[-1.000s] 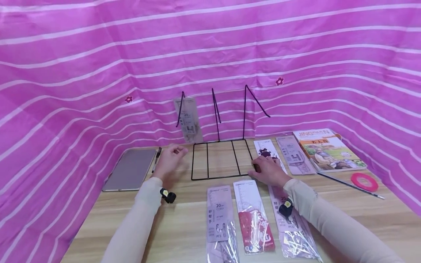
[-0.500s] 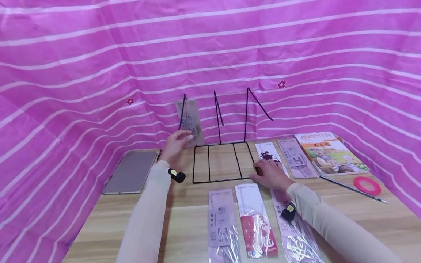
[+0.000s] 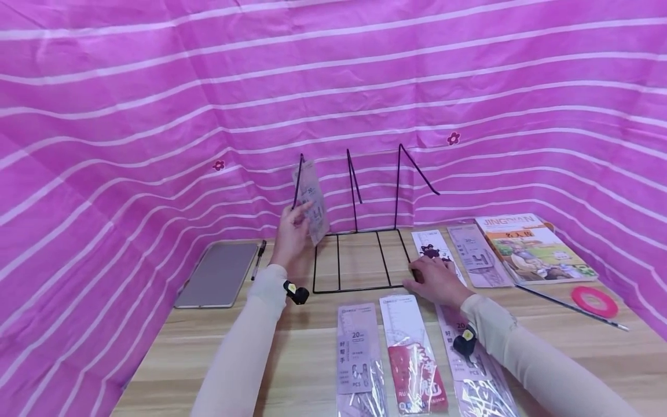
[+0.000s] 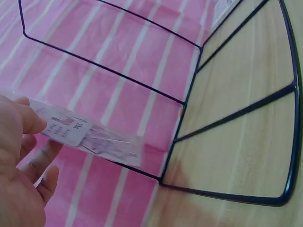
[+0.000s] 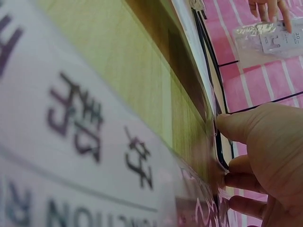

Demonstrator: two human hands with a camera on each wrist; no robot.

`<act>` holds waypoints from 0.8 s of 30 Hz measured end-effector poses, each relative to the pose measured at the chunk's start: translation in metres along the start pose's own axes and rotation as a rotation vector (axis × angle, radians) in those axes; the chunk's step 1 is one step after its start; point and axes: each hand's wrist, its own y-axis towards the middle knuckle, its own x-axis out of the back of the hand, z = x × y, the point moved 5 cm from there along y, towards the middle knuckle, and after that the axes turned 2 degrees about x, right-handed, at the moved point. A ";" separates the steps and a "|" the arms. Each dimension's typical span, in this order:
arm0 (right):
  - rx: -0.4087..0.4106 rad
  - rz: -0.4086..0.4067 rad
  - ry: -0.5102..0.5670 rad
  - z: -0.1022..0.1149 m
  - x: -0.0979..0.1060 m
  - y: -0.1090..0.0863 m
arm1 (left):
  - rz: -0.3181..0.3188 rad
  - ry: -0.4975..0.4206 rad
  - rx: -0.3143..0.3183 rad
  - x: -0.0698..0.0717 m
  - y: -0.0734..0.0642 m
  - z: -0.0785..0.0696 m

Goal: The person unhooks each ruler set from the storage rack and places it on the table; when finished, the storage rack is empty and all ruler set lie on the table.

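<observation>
My left hand (image 3: 292, 236) pinches a packaged ruler set (image 3: 315, 211) by its lower part. The clear packet hangs at the left hook of a black wire display rack (image 3: 338, 260), slightly tilted. In the left wrist view, thumb and fingers hold the packet (image 4: 113, 142) at its printed card, its clear end pointing toward the rack base. My right hand (image 3: 438, 281) grips the front right corner of the rack base. The right wrist view has that hand's thumb and fingertips (image 5: 236, 124) around the black wire.
Packaged ruler sets (image 3: 359, 347) and a red-and-white ruler packet (image 3: 417, 370) lie in front of the rack. To the right are more ruler packets (image 3: 476, 255), a book (image 3: 537, 249), a pencil (image 3: 568, 304) and pink tape (image 3: 595, 302). A tablet (image 3: 219, 275) and pen (image 3: 258, 260) lie left.
My left hand has moved up and inward to the hanging ruler set and now pinches it; the packet has turned and its lower end has shifted. My right hand stays on the rack.
</observation>
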 end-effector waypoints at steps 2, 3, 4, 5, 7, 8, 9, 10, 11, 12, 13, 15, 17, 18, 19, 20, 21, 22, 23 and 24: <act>-0.001 -0.004 0.000 -0.001 0.001 -0.001 | -0.014 0.015 -0.018 0.000 -0.001 -0.006; 0.001 -0.006 -0.001 -0.001 0.001 -0.001 | -0.016 0.029 -0.025 0.000 -0.001 -0.010; 0.002 -0.007 -0.001 -0.001 0.001 -0.001 | -0.014 0.041 -0.027 0.000 -0.003 -0.013; -0.004 -0.006 0.002 -0.001 0.001 -0.001 | -0.008 0.041 -0.027 0.001 -0.005 -0.016; -0.003 -0.005 0.005 -0.001 0.001 -0.001 | 0.003 0.034 -0.024 0.003 -0.011 -0.022; -0.001 -0.006 0.005 -0.001 0.001 -0.001 | 0.010 0.022 -0.019 0.005 -0.015 -0.024; -0.003 -0.007 0.007 -0.001 0.001 0.000 | 0.017 0.012 -0.014 0.007 -0.020 -0.027; -0.005 -0.008 0.010 -0.001 0.001 0.000 | 0.026 -0.004 -0.005 0.009 -0.025 -0.029; -0.005 -0.009 0.012 -0.001 0.000 0.000 | 0.031 -0.016 -0.003 0.011 -0.030 -0.031; -0.002 -0.011 0.013 -0.001 0.000 0.000 | 0.035 -0.019 0.002 0.013 -0.036 -0.032; -0.001 -0.012 0.014 -0.001 0.000 0.000 | 0.041 -0.022 0.014 0.016 -0.043 -0.033; -0.002 -0.010 0.017 -0.001 0.000 0.000 | 0.056 -0.017 0.039 0.021 -0.057 -0.036; 0.000 -0.012 0.020 -0.001 0.001 0.000 | 0.071 0.005 0.050 0.027 -0.073 -0.039; 0.000 -0.012 0.019 -0.001 0.001 0.000 | 0.083 0.015 0.056 0.029 -0.081 -0.040; -0.001 -0.013 0.021 -0.002 0.002 0.000 | 0.094 0.028 0.055 0.031 -0.089 -0.041; -0.002 -0.014 0.023 -0.003 0.002 0.000 | 0.099 0.039 0.042 0.034 -0.096 -0.042; -0.003 -0.013 0.024 -0.003 0.001 0.001 | 0.104 0.049 0.025 0.036 -0.103 -0.044; -0.002 -0.014 0.024 -0.004 0.001 0.001 | 0.110 0.054 0.006 0.038 -0.110 -0.045; -0.003 -0.012 0.025 -0.004 0.001 0.001 | 0.115 0.058 -0.012 0.040 -0.118 -0.046; -0.004 -0.011 0.025 -0.004 0.000 0.001 | 0.118 0.053 -0.029 0.042 -0.124 -0.048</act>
